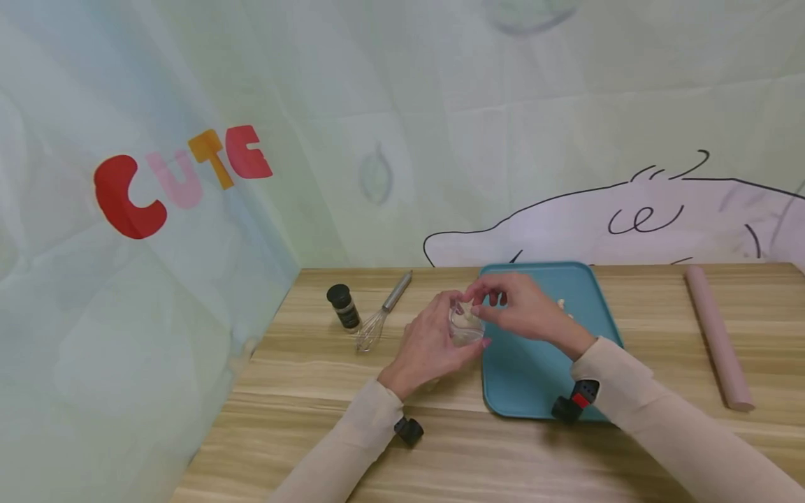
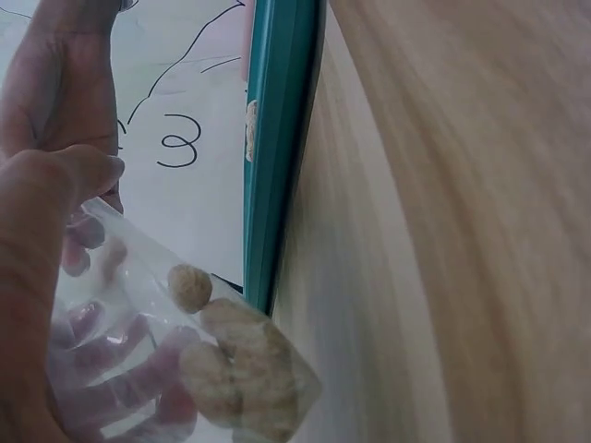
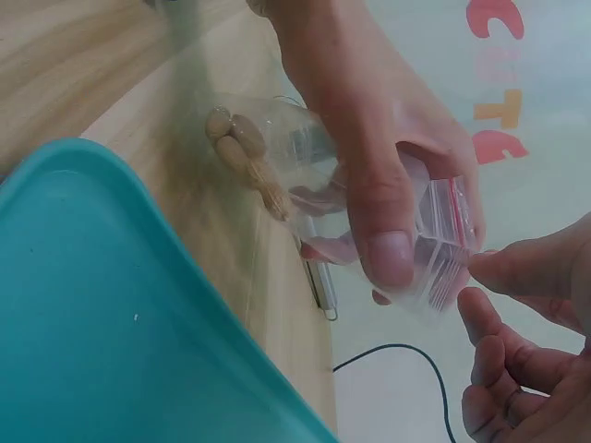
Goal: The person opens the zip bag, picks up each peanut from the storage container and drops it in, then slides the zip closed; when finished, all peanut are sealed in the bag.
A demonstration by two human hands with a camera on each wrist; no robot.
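Note:
A clear zip-top plastic bag (image 1: 467,325) is held upright in my left hand (image 1: 430,344), thumb on one side and fingers on the other, its mouth spread. Inside, several shelled-looking tan peanuts (image 2: 259,355) lie at the bottom; one round peanut (image 2: 189,288) sits higher up. My right hand (image 1: 525,307) hovers at the bag's mouth, thumb and forefinger apart with nothing visible between them in the right wrist view. A fingertip (image 3: 482,268) is at the zip edge; whether it touches is unclear. Pale peanuts (image 1: 562,304) lie on the blue tray (image 1: 525,381), partly behind the right hand.
Left of the hands stand a black-capped seasoning jar (image 1: 343,307) and a metal whisk (image 1: 380,318) lying flat. A pink rolling pin (image 1: 719,339) lies to the tray's right. A printed cloth backdrop (image 1: 390,126) rises behind the wooden table (image 1: 465,454).

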